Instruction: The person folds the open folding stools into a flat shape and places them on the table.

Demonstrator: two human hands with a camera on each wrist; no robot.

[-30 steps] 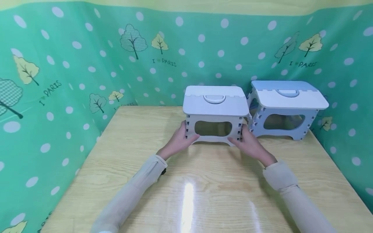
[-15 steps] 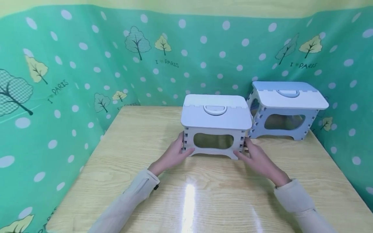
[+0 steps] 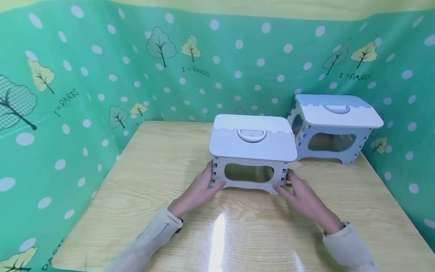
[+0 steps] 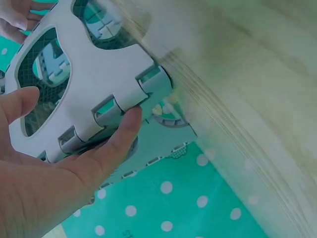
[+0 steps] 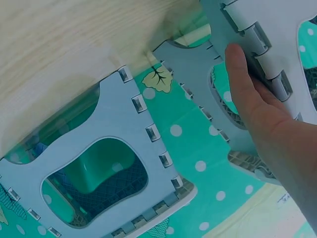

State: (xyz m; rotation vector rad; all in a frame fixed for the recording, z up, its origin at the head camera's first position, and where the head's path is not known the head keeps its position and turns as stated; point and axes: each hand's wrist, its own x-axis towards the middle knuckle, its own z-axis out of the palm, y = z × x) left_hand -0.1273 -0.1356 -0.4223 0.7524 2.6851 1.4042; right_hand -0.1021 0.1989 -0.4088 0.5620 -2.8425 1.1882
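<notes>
One pale stool (image 3: pixel 252 149) between hands (image 3: pixel 198 192) (image 3: pixel 304 198), gripped low at both sides.

long, pale, wrinkly sleeves (image 3: pixel 142 241) are ending in wide, loose cuffs (image 3: pixel 171 220). a little black thing (image 3: pixel 179 226) is peeking out from under the left cuff.

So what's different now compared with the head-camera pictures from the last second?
The white stool has moved towards the person, with the left hand and right hand coming back along with it. Nothing was newly gripped or let go: both hands hold its sides throughout. The blue stool stayed where it was, at the back right of the table.
</notes>
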